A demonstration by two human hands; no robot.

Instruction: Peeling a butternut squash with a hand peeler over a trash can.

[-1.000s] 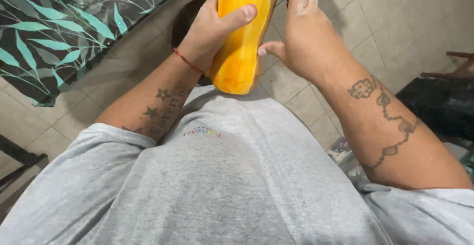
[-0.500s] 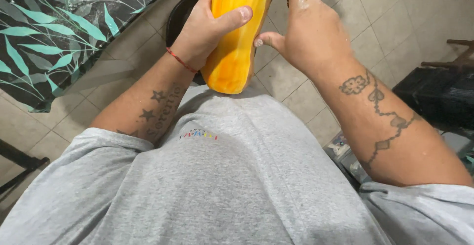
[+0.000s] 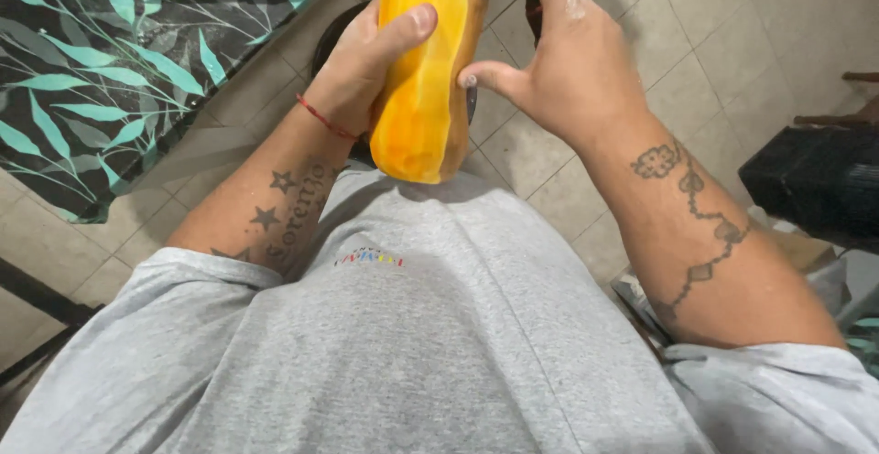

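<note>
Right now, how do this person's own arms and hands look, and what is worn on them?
Both arms are bare below short grey sleeves of a grey T-shirt. The left hand has a thin red string bracelet at the wrist, and star tattoos with script lettering mark the left forearm. The right hand wears no ring or watch that shows; a chain-like tattoo of small shapes runs along the right forearm.

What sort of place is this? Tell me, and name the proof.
Probably a home kitchen or dining corner: beige tiled floor, a table with a leaf-print cloth, and a peeled orange fruit held in the left hand.
</note>
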